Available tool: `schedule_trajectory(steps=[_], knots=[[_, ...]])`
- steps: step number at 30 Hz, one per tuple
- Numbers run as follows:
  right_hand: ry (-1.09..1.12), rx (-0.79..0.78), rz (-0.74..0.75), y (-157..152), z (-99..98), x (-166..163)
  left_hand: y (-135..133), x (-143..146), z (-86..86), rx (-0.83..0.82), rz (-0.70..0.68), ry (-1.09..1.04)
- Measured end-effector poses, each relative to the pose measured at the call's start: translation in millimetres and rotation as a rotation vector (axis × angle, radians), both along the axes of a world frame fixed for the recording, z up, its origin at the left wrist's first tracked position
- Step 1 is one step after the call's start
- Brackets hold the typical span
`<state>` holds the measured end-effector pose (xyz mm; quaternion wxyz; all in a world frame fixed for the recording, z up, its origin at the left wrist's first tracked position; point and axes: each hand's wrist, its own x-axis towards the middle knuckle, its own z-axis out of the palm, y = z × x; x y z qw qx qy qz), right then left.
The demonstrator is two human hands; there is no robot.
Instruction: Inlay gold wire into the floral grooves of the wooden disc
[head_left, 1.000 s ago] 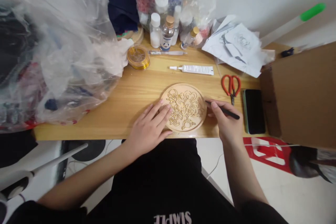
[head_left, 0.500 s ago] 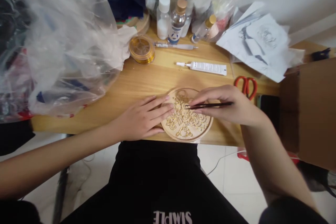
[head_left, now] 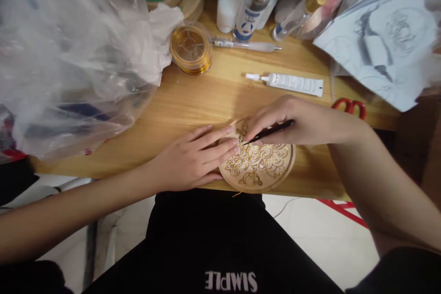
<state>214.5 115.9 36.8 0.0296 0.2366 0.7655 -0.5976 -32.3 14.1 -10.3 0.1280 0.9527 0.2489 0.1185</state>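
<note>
A round wooden plaque (head_left: 257,184) with a flower pattern in gold wire lies at the table's front edge. My left hand (head_left: 193,158) rests flat on its left side, fingers stretched out over the rim. Between the fingers of my right hand (head_left: 285,119) is a pair of dark tweezers (head_left: 270,132). Their tips point down and left onto the wire pattern, near my left fingertips. The right hand covers the plaque's upper right part. Whether the tips pinch any wire is too small to tell.
Behind the plaque lie a white glue tube (head_left: 294,84), a pen (head_left: 246,45) and a spool of gold wire (head_left: 191,49). Bottles (head_left: 251,9) stand at the back. Plastic bags (head_left: 86,55) fill the left; printed paper (head_left: 382,41) and red-handled scissors (head_left: 349,106) are on the right.
The view has moved closer and tilted down. The tweezers, level before, now slant down to the left, and my right hand has turned over the plaque. My left hand stays on the left rim.
</note>
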Motion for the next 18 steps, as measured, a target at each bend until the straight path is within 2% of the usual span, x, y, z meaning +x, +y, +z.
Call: schedule_trajectory(steps=[6, 18], knots=[[0.002, 0.033, 0.078, 6.5, -1.7, -0.3, 1.0, 0.0, 0.5, 0.006, -0.009, -0.027], [-0.021, 0.037, 0.097, 15.9, -4.1, -0.2, 1.7, 0.6, 1.1, 0.001, -0.017, -0.026]])
